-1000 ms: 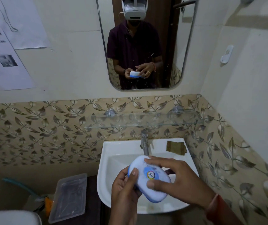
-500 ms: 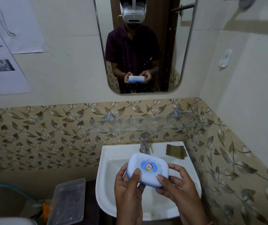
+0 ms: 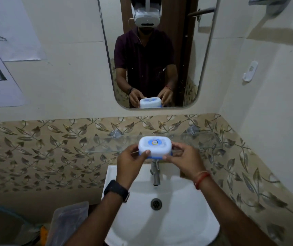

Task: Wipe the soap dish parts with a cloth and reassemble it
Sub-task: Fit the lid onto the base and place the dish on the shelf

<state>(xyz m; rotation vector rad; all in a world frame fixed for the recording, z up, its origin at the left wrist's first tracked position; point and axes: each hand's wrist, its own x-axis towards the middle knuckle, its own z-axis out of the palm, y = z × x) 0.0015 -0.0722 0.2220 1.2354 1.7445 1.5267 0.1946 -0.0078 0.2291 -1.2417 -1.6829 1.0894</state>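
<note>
Up from over the sink (image 3: 186,201) comes the closed soap dish (image 3: 154,146), both hands' fingers (image 3: 146,152) pinching its ends, now level with the glass shelf (image 3: 106,145) — reassembly looks done, ready for setting down.

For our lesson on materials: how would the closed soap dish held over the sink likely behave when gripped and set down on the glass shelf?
The soap dish looks like rigid plastic, so it probably keeps its shape; both hands hold it by its ends without denting it. Its glossy surface may be slippery if wet. Low and wide, it should sit steadily on the glass shelf rather than roll or tip.
</note>
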